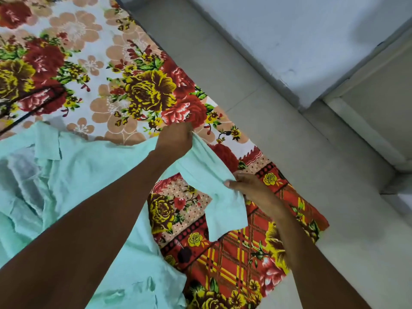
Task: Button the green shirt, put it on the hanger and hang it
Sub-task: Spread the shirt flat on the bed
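Grey tiled floor (pixel 278 108) and a pale wall are seen beyond a bed covered by a floral sheet of red, yellow and peach blossoms (pixel 93 70), its near border checked in red and yellow. Across the sheet's lower left part a light mint-green cotton shirt (pixel 73 175) is spread, open at the front, its collar lying toward the upper left and its body running down toward the bottom edge of the view. One sleeve (pixel 211 181) is drawn out from the body toward the right and is lifted off the sheet; its long axis slopes from upper left to lower right, the cuff end hanging lowest.

That sleeve is gripped at both ends of the raised stretch. The left hand (pixel 175 139) is closed on the fabric at the upper part, fingers curled over the fold, while the right hand (pixel 247 186) pinches the edge further down, thumb on top. The shirt's front opening lies to the left of both hands, nearer the left arm, which crosses above it. Buttoning is judged not yet done; no hanger is in view.
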